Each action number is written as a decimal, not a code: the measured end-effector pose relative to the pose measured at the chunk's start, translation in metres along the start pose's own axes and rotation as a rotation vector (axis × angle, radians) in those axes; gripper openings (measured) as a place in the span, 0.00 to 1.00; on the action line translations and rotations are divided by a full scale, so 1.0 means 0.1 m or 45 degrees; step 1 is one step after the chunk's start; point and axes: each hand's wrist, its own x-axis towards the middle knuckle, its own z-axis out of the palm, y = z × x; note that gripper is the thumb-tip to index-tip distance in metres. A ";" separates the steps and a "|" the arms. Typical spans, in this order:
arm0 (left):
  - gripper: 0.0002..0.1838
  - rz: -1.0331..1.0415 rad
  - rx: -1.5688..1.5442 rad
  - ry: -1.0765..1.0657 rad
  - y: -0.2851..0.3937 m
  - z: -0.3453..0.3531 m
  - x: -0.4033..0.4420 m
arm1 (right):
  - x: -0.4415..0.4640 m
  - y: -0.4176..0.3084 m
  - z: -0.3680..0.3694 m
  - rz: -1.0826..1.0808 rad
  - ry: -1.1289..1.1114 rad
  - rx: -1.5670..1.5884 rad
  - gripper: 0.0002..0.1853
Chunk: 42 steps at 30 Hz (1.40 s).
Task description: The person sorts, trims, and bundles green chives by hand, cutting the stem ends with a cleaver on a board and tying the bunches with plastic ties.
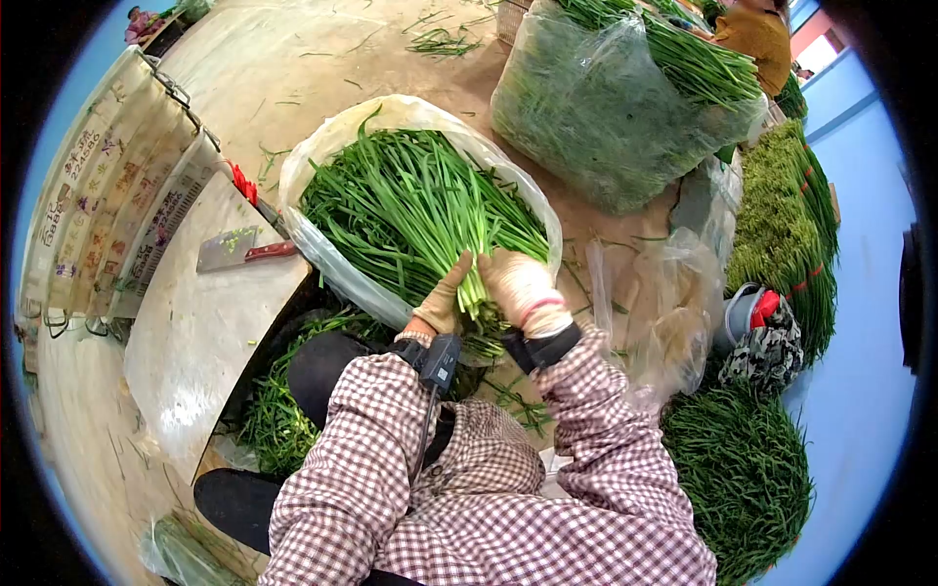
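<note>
My gloved left hand and my gloved right hand close around a bunch of garlic chives from both sides, near its pale stem ends. The long green leaves fan away from me over a heap of loose chives. That heap fills a large clear plastic bag whose rim is folded open in front of my knees. Roots and trimmed ends show just below my hands. Parts of my fingers are hidden behind the stems.
On my left a cleaver with a red-brown handle lies on a white board. Crates stand behind it. A full bag of chives is ahead right. Bundled greens line the right wall. Another person is at far right.
</note>
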 end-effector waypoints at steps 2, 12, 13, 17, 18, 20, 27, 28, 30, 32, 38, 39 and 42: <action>0.32 0.072 -0.010 0.045 0.00 -0.04 0.02 | -0.09 -0.10 0.29 -0.003 0.327 -0.098 0.22; 0.15 -0.011 0.140 -0.116 0.08 -0.13 -0.03 | -0.49 -0.22 0.45 -0.046 0.389 -0.268 0.27; 0.17 0.151 0.232 -0.016 0.05 -0.04 -0.10 | -0.51 -0.19 0.38 -0.064 0.352 -0.224 0.28; 0.18 0.497 0.297 0.160 0.04 0.19 -0.20 | -0.74 0.13 0.11 -0.404 0.497 0.628 0.26; 0.17 0.421 0.190 0.021 0.07 0.18 -0.19 | -0.74 0.21 0.22 -0.356 0.661 0.904 0.25; 0.18 0.309 0.010 -0.120 0.11 0.09 -0.12 | -0.84 0.31 0.27 0.093 0.643 0.542 0.36; 0.19 0.196 -0.125 -0.117 0.15 0.13 -0.08 | -0.33 0.16 0.73 0.108 0.521 -0.397 0.42; 0.19 0.154 -0.173 -0.144 0.16 0.07 -0.03 | -0.15 0.17 0.84 0.122 0.578 -0.237 0.36; 0.20 0.138 -0.255 -0.129 0.17 0.06 -0.01 | 0.37 0.40 1.34 0.087 0.770 -0.439 0.35; 0.20 0.176 -0.231 -0.068 0.15 0.10 -0.04 | 0.52 0.46 1.44 0.096 0.955 -0.634 0.38; 0.23 0.027 -0.483 -0.217 0.18 0.61 -0.86 | 0.37 0.47 1.24 0.264 0.341 -0.126 0.49; 0.26 0.055 -0.409 -0.263 0.20 0.65 -1.08 | 0.44 0.47 1.31 0.273 0.365 -0.148 0.50; 0.30 0.203 -0.234 -0.391 0.26 0.71 -1.79 | 0.36 0.39 1.17 0.284 0.290 -0.166 0.50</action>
